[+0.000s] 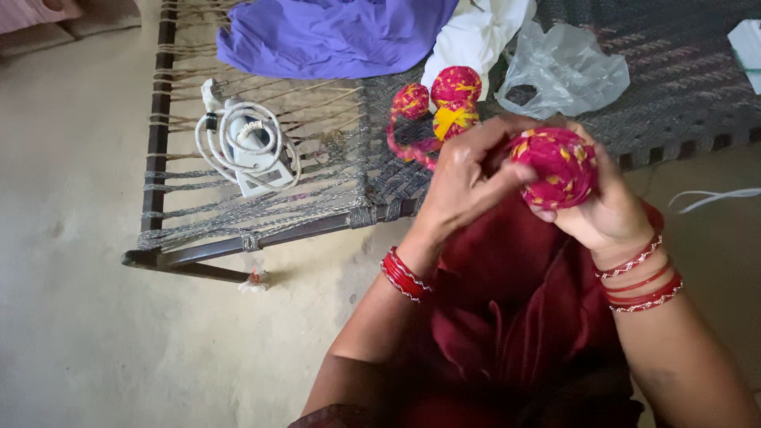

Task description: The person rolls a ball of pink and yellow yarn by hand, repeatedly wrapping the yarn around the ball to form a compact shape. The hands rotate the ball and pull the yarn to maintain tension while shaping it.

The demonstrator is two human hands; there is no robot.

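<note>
My right hand (606,208) cups a ball of pink cloth strip with yellow print (555,164) from the right and below. My left hand (468,178) presses against the ball's left side, its fingers curled on the cloth. Both wrists carry red bangles. Three more wound cloth balls (444,101), pink and yellow, lie on the woven cot (317,214) just beyond my hands, with a loose pink strip (404,147) trailing from them.
On the cot lie a white device wrapped in its white cord (250,147), a purple cloth (333,32), a white cloth (476,36) and a clear plastic bag (563,75). Dark red cloth covers my lap (515,317). The floor (71,277) is pale concrete.
</note>
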